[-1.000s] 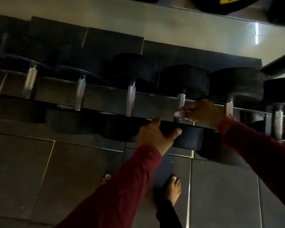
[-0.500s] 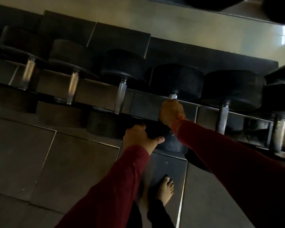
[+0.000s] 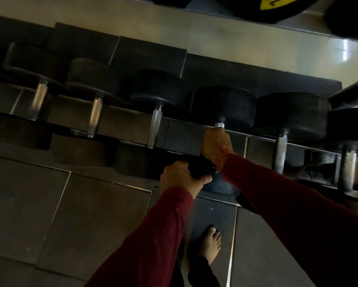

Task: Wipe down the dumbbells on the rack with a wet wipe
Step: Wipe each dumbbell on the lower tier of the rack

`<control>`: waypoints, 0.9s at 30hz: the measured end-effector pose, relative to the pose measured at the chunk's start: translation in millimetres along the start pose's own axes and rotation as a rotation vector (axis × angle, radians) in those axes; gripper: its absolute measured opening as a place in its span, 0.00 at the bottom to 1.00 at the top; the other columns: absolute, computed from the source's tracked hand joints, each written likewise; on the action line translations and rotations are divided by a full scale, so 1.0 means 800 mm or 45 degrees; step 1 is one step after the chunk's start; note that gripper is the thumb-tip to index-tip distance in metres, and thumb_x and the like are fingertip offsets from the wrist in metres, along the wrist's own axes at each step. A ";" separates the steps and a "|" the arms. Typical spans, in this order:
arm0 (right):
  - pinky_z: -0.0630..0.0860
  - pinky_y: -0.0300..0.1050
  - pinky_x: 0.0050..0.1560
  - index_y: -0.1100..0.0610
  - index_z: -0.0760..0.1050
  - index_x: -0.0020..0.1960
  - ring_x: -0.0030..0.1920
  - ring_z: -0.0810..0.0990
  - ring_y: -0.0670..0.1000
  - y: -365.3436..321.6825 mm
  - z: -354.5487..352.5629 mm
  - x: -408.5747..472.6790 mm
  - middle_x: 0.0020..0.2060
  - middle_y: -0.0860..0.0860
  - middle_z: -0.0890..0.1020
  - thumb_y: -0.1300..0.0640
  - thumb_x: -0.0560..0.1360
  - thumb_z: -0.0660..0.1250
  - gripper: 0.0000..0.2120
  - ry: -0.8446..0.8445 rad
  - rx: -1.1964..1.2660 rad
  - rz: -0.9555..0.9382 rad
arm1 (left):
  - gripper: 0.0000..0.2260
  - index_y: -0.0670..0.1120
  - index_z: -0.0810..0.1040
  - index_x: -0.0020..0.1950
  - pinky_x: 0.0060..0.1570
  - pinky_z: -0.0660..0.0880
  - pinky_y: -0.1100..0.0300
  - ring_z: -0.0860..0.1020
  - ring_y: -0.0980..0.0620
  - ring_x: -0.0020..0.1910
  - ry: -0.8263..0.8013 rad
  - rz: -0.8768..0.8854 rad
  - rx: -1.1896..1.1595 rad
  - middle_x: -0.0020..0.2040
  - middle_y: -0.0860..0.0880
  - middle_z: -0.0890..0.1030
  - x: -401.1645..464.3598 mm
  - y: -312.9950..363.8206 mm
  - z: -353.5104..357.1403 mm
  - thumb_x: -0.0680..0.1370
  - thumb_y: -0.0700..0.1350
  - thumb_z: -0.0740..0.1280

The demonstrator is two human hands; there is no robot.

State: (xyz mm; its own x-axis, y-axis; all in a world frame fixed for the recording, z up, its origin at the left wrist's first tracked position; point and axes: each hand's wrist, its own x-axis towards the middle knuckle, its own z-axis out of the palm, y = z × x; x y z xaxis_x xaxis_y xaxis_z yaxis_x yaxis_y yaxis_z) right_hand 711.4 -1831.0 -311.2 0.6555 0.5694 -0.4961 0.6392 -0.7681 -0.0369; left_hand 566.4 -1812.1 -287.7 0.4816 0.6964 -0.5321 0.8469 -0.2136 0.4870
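Several black dumbbells with metal handles lie in a row on a dark rack (image 3: 180,139). My right hand (image 3: 215,143) is curled round the metal handle of one dumbbell (image 3: 223,104), just below its far head; only the handle's top end shows. The wet wipe is hidden under that hand. My left hand (image 3: 182,179) grips the near black head (image 3: 219,185) of the same dumbbell from the left, thumb on its front face. Both arms wear dark red sleeves.
Neighbouring dumbbell handles stand close on either side, one on the left (image 3: 155,127) and one on the right (image 3: 280,152). Dark floor tiles lie below, with my bare foot (image 3: 210,243) near the rack. A black weight plate with a yellow label (image 3: 275,3) sits at top right.
A second ago my right hand pinched the white wipe at the handle's side. It has since wrapped round the handle, hiding the wipe. My left hand stays on the near head.
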 end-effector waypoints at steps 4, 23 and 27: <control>0.74 0.49 0.44 0.64 0.77 0.59 0.54 0.81 0.61 0.012 0.004 0.000 0.54 0.60 0.81 0.57 0.78 0.64 0.13 -0.005 0.217 0.032 | 0.24 0.52 0.82 0.48 0.45 0.78 0.61 0.82 0.53 0.44 -0.006 0.013 0.006 0.41 0.55 0.83 0.002 -0.002 0.000 0.61 0.66 0.77; 0.74 0.41 0.57 0.59 0.83 0.51 0.56 0.81 0.54 0.093 0.036 0.004 0.52 0.54 0.83 0.56 0.76 0.68 0.08 -0.076 0.577 0.231 | 0.28 0.49 0.80 0.57 0.44 0.70 0.62 0.80 0.53 0.44 -0.033 0.048 -0.040 0.34 0.57 0.76 0.005 -0.008 -0.001 0.65 0.63 0.78; 0.78 0.43 0.55 0.55 0.84 0.45 0.51 0.82 0.51 0.098 0.036 -0.002 0.47 0.51 0.85 0.59 0.73 0.71 0.04 -0.056 0.689 0.243 | 0.21 0.51 0.78 0.44 0.39 0.69 0.63 0.71 0.62 0.32 -0.051 0.045 -0.041 0.31 0.58 0.76 0.006 -0.010 -0.001 0.65 0.65 0.77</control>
State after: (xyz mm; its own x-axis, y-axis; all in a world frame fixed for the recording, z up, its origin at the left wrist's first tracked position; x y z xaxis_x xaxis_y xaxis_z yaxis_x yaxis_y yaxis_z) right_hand 748.5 -1900.6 -338.3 0.7142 0.4025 -0.5727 0.2070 -0.9030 -0.3765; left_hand 561.8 -1806.4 -293.5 0.5206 0.6605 -0.5411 0.8217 -0.2154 0.5276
